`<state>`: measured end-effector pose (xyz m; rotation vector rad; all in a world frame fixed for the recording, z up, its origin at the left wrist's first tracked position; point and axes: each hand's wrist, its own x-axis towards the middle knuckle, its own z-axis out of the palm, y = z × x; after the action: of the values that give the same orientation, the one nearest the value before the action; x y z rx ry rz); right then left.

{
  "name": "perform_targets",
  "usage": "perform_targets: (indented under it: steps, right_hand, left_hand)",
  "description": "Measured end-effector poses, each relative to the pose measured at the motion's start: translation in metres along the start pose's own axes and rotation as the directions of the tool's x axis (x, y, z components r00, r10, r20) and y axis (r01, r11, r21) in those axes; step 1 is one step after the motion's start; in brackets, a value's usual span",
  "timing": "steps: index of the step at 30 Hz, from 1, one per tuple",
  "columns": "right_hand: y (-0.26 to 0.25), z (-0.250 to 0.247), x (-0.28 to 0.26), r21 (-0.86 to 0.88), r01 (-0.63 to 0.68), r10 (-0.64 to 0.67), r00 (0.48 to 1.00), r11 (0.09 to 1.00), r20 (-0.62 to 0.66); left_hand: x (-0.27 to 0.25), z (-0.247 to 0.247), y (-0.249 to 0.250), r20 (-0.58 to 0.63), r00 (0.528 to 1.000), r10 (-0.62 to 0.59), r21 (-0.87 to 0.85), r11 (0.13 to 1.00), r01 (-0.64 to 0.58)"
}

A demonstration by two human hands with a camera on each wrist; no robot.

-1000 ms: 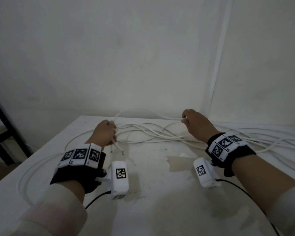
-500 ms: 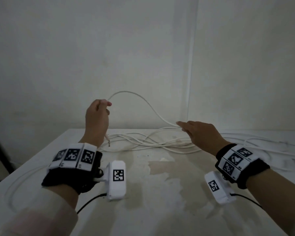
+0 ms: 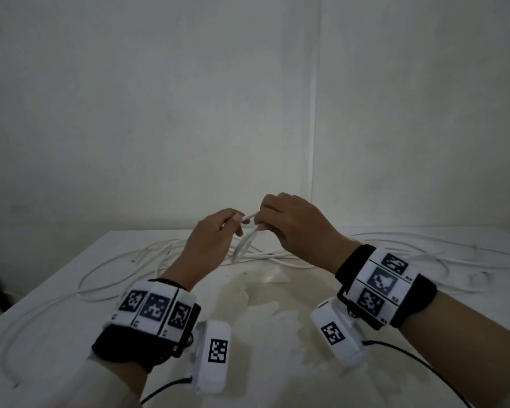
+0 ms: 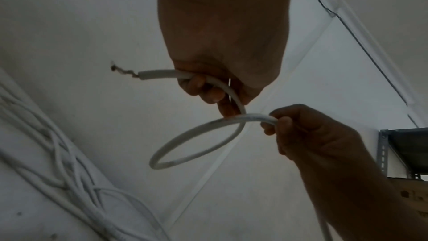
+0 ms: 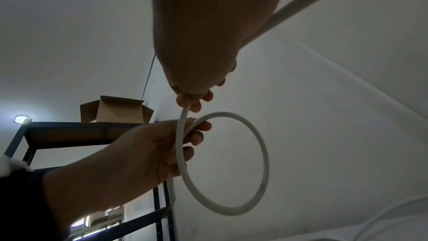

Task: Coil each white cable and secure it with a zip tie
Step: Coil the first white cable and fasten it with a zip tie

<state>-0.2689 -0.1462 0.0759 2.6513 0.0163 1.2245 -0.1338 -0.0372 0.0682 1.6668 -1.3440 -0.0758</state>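
Observation:
A white cable is bent into one small loop (image 3: 243,242) that hangs above the table between my hands. My left hand (image 3: 233,220) grips it near its end, fingers curled round it. In the left wrist view the loop (image 4: 185,146) hangs below my left hand (image 4: 208,91), and the short free end (image 4: 152,74) sticks out with bare wire at its tip. My right hand (image 3: 262,222) pinches the cable where the loop crosses. The right wrist view shows the loop (image 5: 259,153), my right hand (image 5: 194,98) and my left hand (image 5: 185,144). No zip tie shows.
Several loose white cables (image 3: 401,254) sprawl over the back and left of the white table (image 3: 56,304), with a bundle (image 4: 57,162) close to the hands. Walls meet in a corner behind. A dark metal shelf (image 5: 69,131) carries an open cardboard box (image 5: 115,109).
My hands have come together. The left hand came down with the cable end; the right hand rose off the table and took hold of the cable. The wide arc became a small loop.

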Motion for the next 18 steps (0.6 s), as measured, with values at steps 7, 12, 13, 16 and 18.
perform_targets:
  steps: [7, 12, 13, 16, 18]
  right_hand:
    - [0.009, 0.004, 0.004, 0.085, -0.157, 0.158, 0.987, 0.984, 0.004]
    - [0.024, 0.001, -0.002, 0.197, -0.356, 0.342, 0.934, 0.914, 0.101]
    - [0.026, 0.000, -0.004, 0.219, -0.413, 0.389, 0.910, 0.884, 0.146]
    - [0.022, -0.001, -0.007, 0.232, -0.531, 0.490, 0.846, 0.815, 0.212]
    - [0.021, -0.002, -0.009, 0.265, -0.574, 0.533, 0.818, 0.775, 0.214]
  left_hand:
    - [-0.010, 0.002, 0.004, 0.100, 0.995, -0.023, 0.022, 1.000, 0.021]
    - [-0.010, 0.004, -0.001, 0.162, 0.986, -0.028, -0.040, 0.999, 0.035]
    - [-0.010, 0.004, 0.000, 0.176, 0.984, -0.025, -0.042, 0.999, 0.033]
    - [-0.010, 0.007, 0.003, 0.213, 0.977, -0.016, 0.004, 1.000, 0.015]
    - [-0.008, 0.007, 0.003, 0.226, 0.974, -0.007, 0.047, 0.999, -0.004]
